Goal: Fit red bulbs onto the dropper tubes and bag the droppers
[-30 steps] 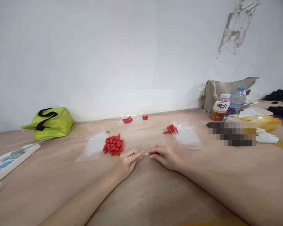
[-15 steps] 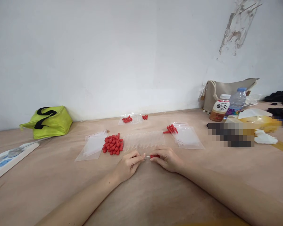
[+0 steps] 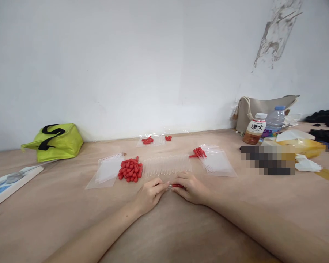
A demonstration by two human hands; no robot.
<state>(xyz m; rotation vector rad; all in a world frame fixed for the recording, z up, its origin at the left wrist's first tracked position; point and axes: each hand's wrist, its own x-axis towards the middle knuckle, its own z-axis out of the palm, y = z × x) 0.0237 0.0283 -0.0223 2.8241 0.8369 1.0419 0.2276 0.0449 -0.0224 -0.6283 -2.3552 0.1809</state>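
My left hand (image 3: 151, 194) pinches a clear dropper tube (image 3: 169, 186), most of it hidden by the fingers. My right hand (image 3: 191, 188) is closed on a red rubber bulb (image 3: 177, 186), which meets the tube's end between the two hands. Beyond my fingers lies a row of clear dropper tubes (image 3: 166, 164) side by side. Left of that row is a heap of red rubber bulbs (image 3: 130, 170). To its right, several tubes with red bulbs on them (image 3: 199, 152) rest on clear plastic bags (image 3: 222, 163).
More plastic bags (image 3: 105, 170) lie at left. By the wall is a bag with red bulbs (image 3: 147, 140) and tubes. A lime-green bag (image 3: 61, 142) and power strip (image 3: 19, 186) stand left; a drink bottle (image 3: 254, 128), water bottle (image 3: 276, 117) and beige bag (image 3: 263, 104) are right.
My right hand has shifted slightly left, and the gap between the two hands is smaller. Less of the clear tube shows between the fingers. The view has tilted a little.
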